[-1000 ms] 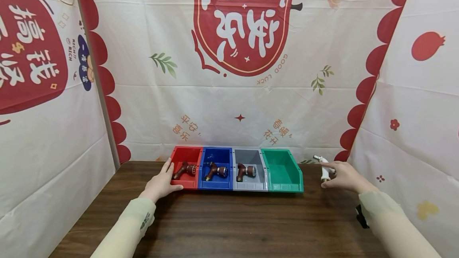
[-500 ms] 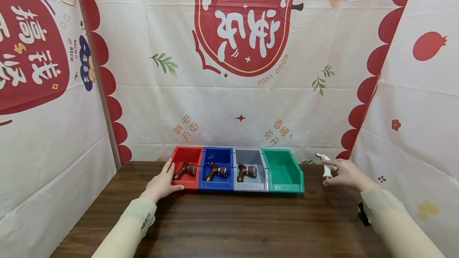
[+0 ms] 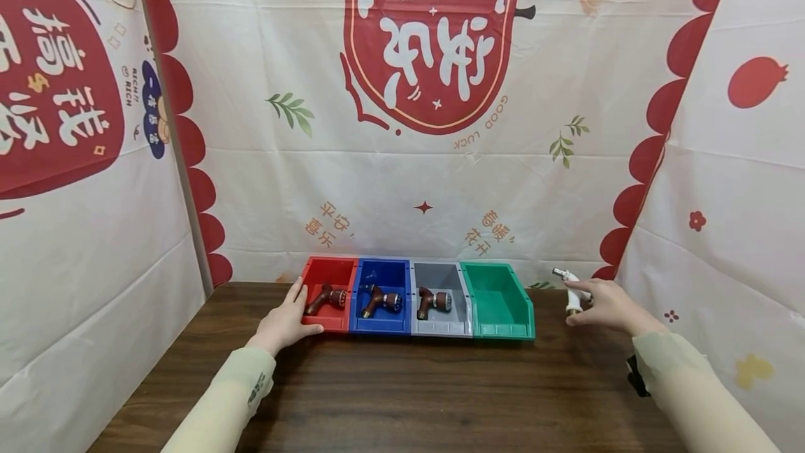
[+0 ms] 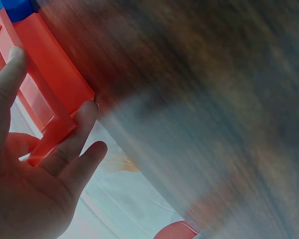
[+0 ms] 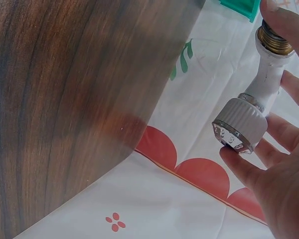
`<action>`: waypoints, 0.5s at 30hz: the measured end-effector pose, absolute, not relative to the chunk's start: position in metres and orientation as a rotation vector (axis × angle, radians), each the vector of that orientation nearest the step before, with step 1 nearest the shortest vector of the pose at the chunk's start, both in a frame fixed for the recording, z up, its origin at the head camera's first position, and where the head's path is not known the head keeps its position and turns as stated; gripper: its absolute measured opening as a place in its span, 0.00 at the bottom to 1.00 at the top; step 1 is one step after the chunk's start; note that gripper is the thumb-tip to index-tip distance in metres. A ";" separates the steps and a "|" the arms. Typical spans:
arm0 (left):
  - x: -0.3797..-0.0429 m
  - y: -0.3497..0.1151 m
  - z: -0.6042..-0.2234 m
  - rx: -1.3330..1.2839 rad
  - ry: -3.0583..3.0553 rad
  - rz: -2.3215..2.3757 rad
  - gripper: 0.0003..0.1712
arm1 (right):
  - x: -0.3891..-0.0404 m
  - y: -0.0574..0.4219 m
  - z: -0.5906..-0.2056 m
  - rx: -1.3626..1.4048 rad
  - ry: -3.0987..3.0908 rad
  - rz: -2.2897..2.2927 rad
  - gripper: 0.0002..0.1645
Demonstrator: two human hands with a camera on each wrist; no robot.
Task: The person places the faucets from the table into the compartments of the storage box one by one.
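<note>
My left hand (image 3: 286,320) grips the front left corner of the red bin (image 4: 57,64), its thumb at the front lip and its fingers along the outer side wall. In the right wrist view, my right hand (image 5: 284,174) holds a white radiator valve (image 5: 270,79) with a ribbed knob and a brass threaded end. The thumb is by the threaded end, and a fingertip touches the knob's face. A brown radiator valve lies in the red bin (image 3: 327,298), another brown valve (image 3: 380,300) in the blue bin, a third brown valve (image 3: 434,303) in the grey bin.
The blue bin (image 3: 383,269), grey bin (image 3: 436,275) and green bin (image 3: 497,289) stand in a row beside the red one, at the back of the dark wooden table (image 3: 402,390). Printed cloth (image 3: 402,180) hangs behind and along both sides. No valve shows in the green bin.
My right hand has shifted slightly right with the white radiator valve, its thumb now nearer the brass end. The left hand stays on the red bin; the view has drifted a little.
</note>
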State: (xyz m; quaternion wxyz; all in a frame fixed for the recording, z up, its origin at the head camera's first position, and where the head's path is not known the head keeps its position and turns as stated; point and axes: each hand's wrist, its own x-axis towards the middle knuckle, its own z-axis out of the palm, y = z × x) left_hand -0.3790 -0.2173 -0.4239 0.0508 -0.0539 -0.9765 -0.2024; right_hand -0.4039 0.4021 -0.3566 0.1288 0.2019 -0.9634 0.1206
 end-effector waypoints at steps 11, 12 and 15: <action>-0.379 -0.217 -0.424 -0.149 -2.982 -0.603 0.60 | -0.406 0.401 -0.355 0.611 -2.795 0.365 0.49; -0.380 -0.218 -0.424 -0.147 -2.982 -0.606 0.60 | -0.406 0.401 -0.355 0.611 -2.794 0.364 0.49; -0.380 -0.218 -0.425 -0.145 -2.983 -0.610 0.61 | -0.406 0.402 -0.354 0.609 -2.793 0.361 0.50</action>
